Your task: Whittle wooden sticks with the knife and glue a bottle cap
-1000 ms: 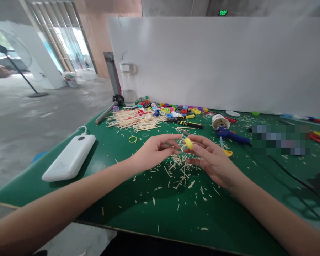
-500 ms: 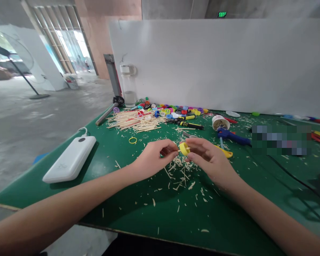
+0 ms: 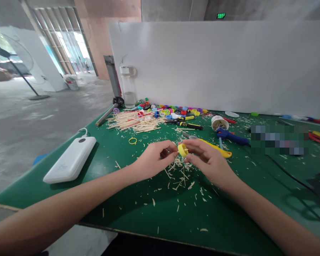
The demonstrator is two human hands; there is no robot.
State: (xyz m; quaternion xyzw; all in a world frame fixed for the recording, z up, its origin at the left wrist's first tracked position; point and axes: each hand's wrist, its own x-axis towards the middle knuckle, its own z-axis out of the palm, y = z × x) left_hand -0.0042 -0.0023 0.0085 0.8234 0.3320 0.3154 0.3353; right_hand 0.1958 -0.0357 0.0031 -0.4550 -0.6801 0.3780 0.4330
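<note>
A yellow bottle cap (image 3: 182,150) is held up between my two hands over the green table, its open side facing right. A thin wooden stick runs through it. My left hand (image 3: 156,158) pinches the stick close against the cap's left side. On the cap's right, my right hand (image 3: 209,158) has its thumb and forefinger curved around the rim. Under the right hand lies a yellow-handled knife (image 3: 224,153), partly hidden, with its blade pointing left. Wood shavings (image 3: 182,176) are scattered on the table below the cap.
Wooden sticks (image 3: 130,121) and coloured bottle caps (image 3: 173,110) lie at the back. A blue glue gun (image 3: 233,137), a tipped paper cup (image 3: 219,123) and black-yellow cutters (image 3: 190,125) lie to the right. A white power bank (image 3: 70,160) and yellow ring (image 3: 132,140) are left.
The cap and both hands have shifted very slightly left. The stick end shows less on the cap's right side, and the grip looks much the same.
</note>
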